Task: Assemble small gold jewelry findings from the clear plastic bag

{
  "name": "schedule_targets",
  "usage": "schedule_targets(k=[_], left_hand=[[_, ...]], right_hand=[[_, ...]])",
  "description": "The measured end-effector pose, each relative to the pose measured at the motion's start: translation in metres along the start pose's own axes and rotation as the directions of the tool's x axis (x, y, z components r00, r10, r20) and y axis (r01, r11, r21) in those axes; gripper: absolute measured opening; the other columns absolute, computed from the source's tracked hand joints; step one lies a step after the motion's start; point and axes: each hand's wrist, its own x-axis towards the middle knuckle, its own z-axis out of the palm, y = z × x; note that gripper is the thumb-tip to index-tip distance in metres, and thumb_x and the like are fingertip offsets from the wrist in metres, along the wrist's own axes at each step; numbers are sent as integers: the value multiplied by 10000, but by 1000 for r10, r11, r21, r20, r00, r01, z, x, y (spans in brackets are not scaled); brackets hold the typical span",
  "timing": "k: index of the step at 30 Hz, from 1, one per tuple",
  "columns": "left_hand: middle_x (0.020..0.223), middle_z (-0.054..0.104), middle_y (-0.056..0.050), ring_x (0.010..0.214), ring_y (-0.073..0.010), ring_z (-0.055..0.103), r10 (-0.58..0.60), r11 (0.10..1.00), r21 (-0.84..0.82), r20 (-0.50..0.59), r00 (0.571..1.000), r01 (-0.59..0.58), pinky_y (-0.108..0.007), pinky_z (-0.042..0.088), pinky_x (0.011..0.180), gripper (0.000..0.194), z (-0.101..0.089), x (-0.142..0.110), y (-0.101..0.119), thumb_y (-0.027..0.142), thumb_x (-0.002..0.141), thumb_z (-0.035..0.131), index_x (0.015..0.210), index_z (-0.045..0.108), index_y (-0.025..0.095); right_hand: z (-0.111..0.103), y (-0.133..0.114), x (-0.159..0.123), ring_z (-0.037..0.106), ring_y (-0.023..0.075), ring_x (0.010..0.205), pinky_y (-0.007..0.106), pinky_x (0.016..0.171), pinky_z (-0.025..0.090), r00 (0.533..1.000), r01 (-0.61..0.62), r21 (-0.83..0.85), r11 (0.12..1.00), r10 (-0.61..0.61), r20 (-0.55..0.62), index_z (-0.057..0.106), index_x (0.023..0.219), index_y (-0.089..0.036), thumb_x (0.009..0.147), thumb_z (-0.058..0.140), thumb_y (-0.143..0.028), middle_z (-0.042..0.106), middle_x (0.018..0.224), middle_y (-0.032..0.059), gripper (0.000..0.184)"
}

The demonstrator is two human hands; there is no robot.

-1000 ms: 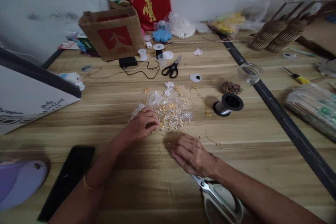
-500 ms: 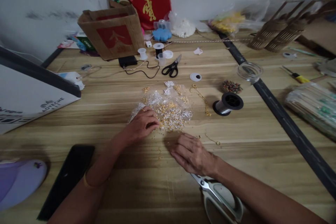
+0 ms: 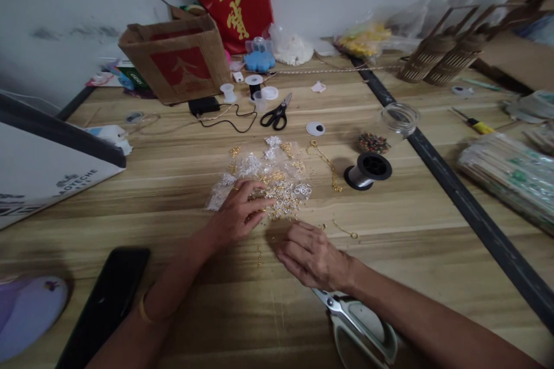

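Note:
My left hand (image 3: 242,209) reaches over the left edge of a pile of small gold and silver beads and findings (image 3: 283,196), its fingers spread and touching the pile. Clear plastic bags (image 3: 219,193) of silver pieces lie under and beside it. My right hand (image 3: 312,255) rests on the table just nearer to me, fingers curled together; anything in them is hidden. Partly under its wrist lie large light-handled scissors (image 3: 346,311). A short gold chain (image 3: 259,256) lies between the hands, and another gold chain with a ring (image 3: 345,229) lies to the right.
A wire spool (image 3: 367,172), a longer gold chain (image 3: 326,164) and a jar of dark beads (image 3: 373,143) stand or lie to the right. Black scissors (image 3: 277,115) and a paper bag (image 3: 177,60) are farther back. A black phone (image 3: 106,305) is at left.
My left hand's fingers have spread and extended rightward over the pile. My right hand stays almost in place, still curled. The whole view has shifted slightly.

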Motion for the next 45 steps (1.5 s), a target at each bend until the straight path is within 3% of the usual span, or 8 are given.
schedule_targets(k=[4,11,21,27,31,45], left_hand=[[1391,394,-94,1323,-306,289,46,997,52,81,996,-50,-532,312,1093,362,5,-2,7,158,876,539,1212,628,258],[1368,418,-87,1326,-303,290,47,998,47,100,994,-52,-535,345,1080,265,7,-3,5,158,883,534,1079,692,241],[1212,540,-115,1277,-292,362,29,1000,1,10,1000,-29,-512,385,1047,179,6,1,5,122,859,557,931,710,181],[939,600,-77,1090,-234,475,34,998,-51,-52,998,-37,-413,457,935,124,10,8,11,134,862,579,820,688,175],[846,606,-60,981,-208,495,35,999,-42,13,999,-35,-379,454,889,150,11,11,18,178,893,555,808,678,166],[815,603,-45,955,-215,498,58,988,136,135,989,-77,-417,404,933,176,10,13,26,155,910,512,797,646,162]], right_hand=[[3,1,-2,501,152,703,300,674,453,1000,9,15,1000,-9,-8,566,807,-134,906,480,-120,540,729,39,132],[5,2,-5,484,152,683,300,647,434,1000,21,-4,1000,-21,5,564,799,-135,899,495,-126,537,718,37,122],[5,-1,-6,504,154,697,309,659,450,994,72,-54,996,-68,84,601,824,-124,900,507,-124,559,710,40,121],[3,-1,-3,517,160,716,307,648,453,995,76,-65,995,-72,69,614,814,-120,891,513,-120,571,700,41,127],[2,-1,-3,511,158,703,309,653,448,996,80,-79,994,-76,54,609,791,-121,891,517,-129,565,697,39,136],[3,1,-4,495,153,710,305,665,435,995,87,-96,992,-82,58,587,762,-139,898,492,-141,553,717,33,166]])
